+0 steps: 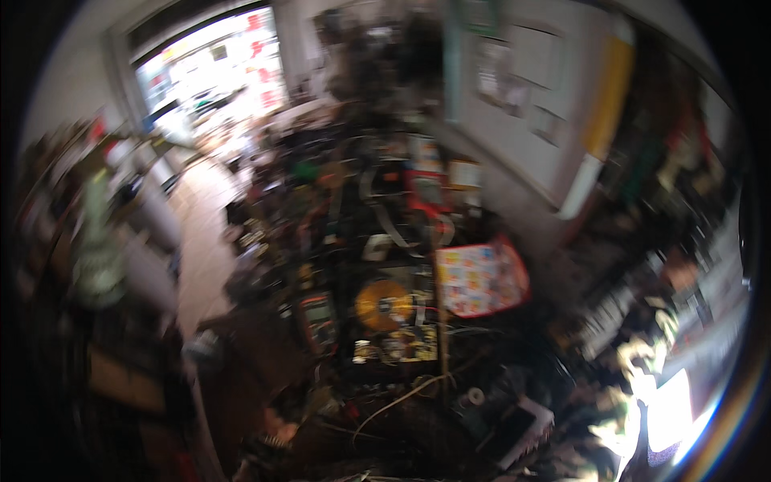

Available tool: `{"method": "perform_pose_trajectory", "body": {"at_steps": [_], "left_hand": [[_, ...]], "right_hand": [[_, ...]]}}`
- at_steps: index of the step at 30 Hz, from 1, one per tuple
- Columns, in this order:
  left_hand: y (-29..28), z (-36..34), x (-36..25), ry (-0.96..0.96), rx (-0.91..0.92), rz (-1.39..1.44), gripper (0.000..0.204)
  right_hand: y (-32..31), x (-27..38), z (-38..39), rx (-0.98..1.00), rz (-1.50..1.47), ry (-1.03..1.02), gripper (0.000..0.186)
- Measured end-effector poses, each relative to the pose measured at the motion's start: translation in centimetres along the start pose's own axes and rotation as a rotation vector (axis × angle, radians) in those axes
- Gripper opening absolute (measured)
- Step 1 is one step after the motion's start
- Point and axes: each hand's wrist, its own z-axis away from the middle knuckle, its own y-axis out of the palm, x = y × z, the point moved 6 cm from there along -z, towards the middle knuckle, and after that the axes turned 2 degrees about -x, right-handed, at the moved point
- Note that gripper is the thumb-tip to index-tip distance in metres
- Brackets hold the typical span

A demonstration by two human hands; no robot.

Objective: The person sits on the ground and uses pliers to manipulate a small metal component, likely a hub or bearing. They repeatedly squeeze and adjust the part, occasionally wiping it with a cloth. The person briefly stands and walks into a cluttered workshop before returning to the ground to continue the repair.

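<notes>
Motion smears the whole picture. A skin-toned patch at the lower edge looks like my left hand [279, 427]; its fingers are too blurred and dark to read. My right hand does not show. Ahead on the cluttered workbench lies an open circuit board [418, 345] with a round copper-coloured coil [384, 305] on its left part. Left of the coil is a dark handheld meter [319, 320] with an orange rim. A thin pale cable [401, 399] curves over the dark bench nearer me.
A red-edged sheet with a coloured pattern [483, 278] lies right of the board. Behind it are a red-and-grey device [427, 191] and a small box [465, 174]. A white board [530, 96] stands at the back right. Left is a pale tiled floor strip [205, 241] toward a bright doorway [217, 76].
</notes>
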Motion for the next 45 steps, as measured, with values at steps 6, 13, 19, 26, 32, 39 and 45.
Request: {"method": "perform_pose_trajectory", "body": {"at_steps": [6,13,19,26,32,39,45], "left_hand": [[-3.3,1.2,6.4,-0.007,0.007,0.198,0.052],[2.0,1.5,-0.6,-0.116,-0.022,1.112,0.057],[-0.5,0.6,0.6,0.048,-0.072,-0.025,0.06],[0.7,0.6,0.4,-0.1,-0.05,0.069,0.064],[1.1,0.4,1.5,-0.365,-0.111,0.996,0.042],[1.5,0.8,-2.4,-0.159,0.039,-0.04,0.038],[-5.2,4.2,5.8,0.24,-0.149,-0.037,0.061]], "right_hand": [[1.3,1.1,0.2,0.069,0.03,0.014,0.034],[1.4,0.3,0.8,0.088,0.039,0.047,0.033],[2.4,0.3,1.6,0.1,0.03,0.065,0.032],[1.9,0.7,2.9,0.087,0.01,0.066,0.032],[0.5,2.5,4.6,0.022,-0.077,0.049,0.031],[-3.2,12.5,11.5,-0.074,-0.514,0.008,0.03],[-4.4,23.3,25.1,0.373,-1.012,0.182,0.03]]}}
